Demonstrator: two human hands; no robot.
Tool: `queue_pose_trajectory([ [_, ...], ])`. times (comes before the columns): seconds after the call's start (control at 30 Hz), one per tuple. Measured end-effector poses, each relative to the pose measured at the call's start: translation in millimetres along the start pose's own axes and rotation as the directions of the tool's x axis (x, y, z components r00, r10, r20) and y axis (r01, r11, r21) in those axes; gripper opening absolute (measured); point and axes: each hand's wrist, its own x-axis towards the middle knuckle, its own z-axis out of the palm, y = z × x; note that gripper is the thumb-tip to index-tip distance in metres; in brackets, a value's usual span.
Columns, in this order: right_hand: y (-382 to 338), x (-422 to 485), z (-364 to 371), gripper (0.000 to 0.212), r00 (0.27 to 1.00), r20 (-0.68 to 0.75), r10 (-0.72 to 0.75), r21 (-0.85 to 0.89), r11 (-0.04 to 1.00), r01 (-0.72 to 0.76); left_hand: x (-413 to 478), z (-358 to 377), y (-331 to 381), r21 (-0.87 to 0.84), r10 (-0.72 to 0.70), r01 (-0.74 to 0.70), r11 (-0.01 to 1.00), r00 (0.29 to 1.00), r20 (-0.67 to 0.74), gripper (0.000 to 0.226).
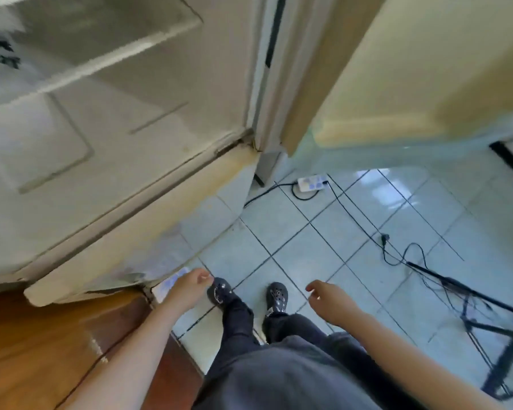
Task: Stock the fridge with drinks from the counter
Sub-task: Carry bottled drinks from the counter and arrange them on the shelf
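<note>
The cream fridge [101, 143] fills the upper left, its front blurred, with a seam running across it; its inside does not show. A pale tiled floor [353, 232] lies to its right and a wooden floor [42, 350] at lower left. A black tripod [492, 329] stands at the right edge. Both hands hang in front of the person, above the floor: the left hand [188, 287], near the fridge's lower corner, and the right hand [330, 303] are loosely curled, grasping nothing. 2 dark clogs [277, 295] stand on the tiles between them. A white power strip [312, 183] lies beyond.

Blurred white fridge [107, 149] stands left, doors closed.
</note>
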Motion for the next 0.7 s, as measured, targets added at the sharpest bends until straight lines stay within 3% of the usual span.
queue_pose_trajectory([
  [0.07, 35, -13, 28, 0.034, 0.993, 0.071, 0.09, 0.053, 0.994, -0.094, 4, 26, -6, 0.296, -0.041, -0.01, 0.955, 0.986, 0.164, 0.015],
  [0.17, 83, -40, 65, 0.033, 0.973, 0.126, 0.195, 0.141, 0.967, -0.212, 6, 58, -3, 0.47, -0.077, -0.051, 0.881, 0.965, 0.249, 0.029],
  [0.33, 162, -87, 124, 0.032, 0.945, 0.147, 0.294, 0.412, 0.85, -0.328, -4, 117, 33, 0.465, 0.016, -0.076, 0.882, 0.991, 0.132, 0.03],
  [0.5, 264, -137, 192, 0.03, 0.934, 0.1, 0.342, 0.573, 0.748, -0.335, -24, 219, 74, 0.673, 0.013, -0.161, 0.722, 0.976, 0.219, 0.016],
  [0.7, 408, -220, 267, 0.033, 0.872, 0.186, 0.453, 0.612, 0.641, -0.463, -100, 403, 124, 0.616, 0.204, -0.38, 0.69, 0.919, 0.339, 0.029],
])
